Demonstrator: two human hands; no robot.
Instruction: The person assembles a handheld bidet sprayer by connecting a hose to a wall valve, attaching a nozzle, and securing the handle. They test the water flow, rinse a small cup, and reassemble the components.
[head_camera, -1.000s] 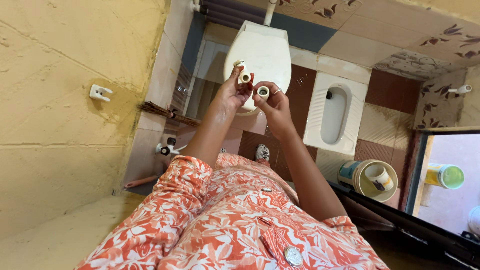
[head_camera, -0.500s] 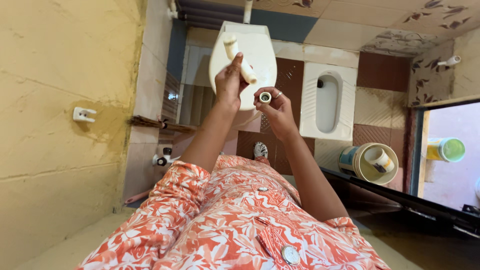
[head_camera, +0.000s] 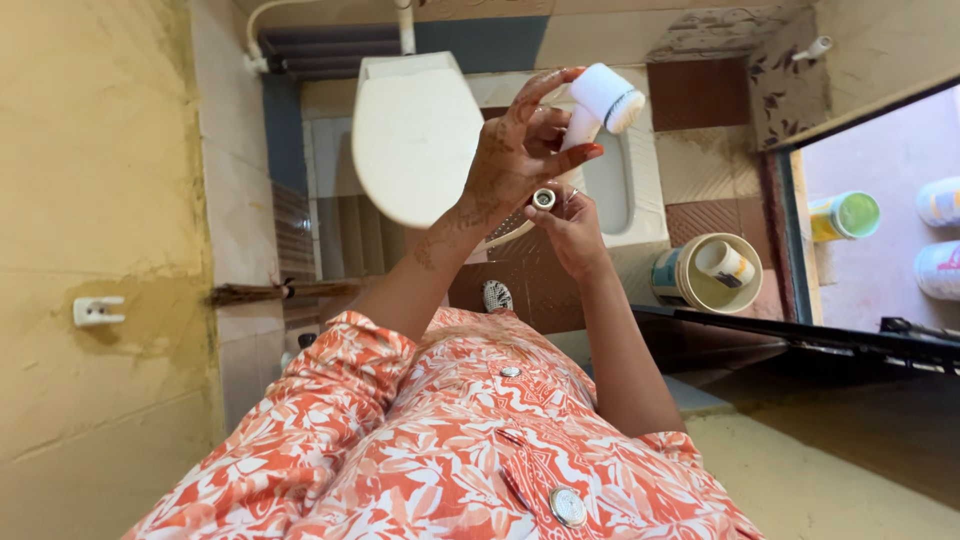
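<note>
The left hand (head_camera: 515, 150) is raised and closed around the neck of a white spray head (head_camera: 600, 100), fingers curled about it, its wider round face turned up and to the right, clear of the palm; the right hand (head_camera: 572, 232) sits just below and close to the left, fingertips pinched on a small round metal fitting (head_camera: 543, 198), whose open end faces the camera; the fitting lies between the two hands, just beneath the spray head and apart from it; both forearms rise from orange floral sleeves (head_camera: 330, 400); behind the hands stand a white toilet seat lid (head_camera: 415, 135) and a floor-level squat pan (head_camera: 640, 190); to the right, a bucket (head_camera: 705, 275) holds a mug; a green-capped bottle (head_camera: 845, 216) lies beyond the doorway.
</note>
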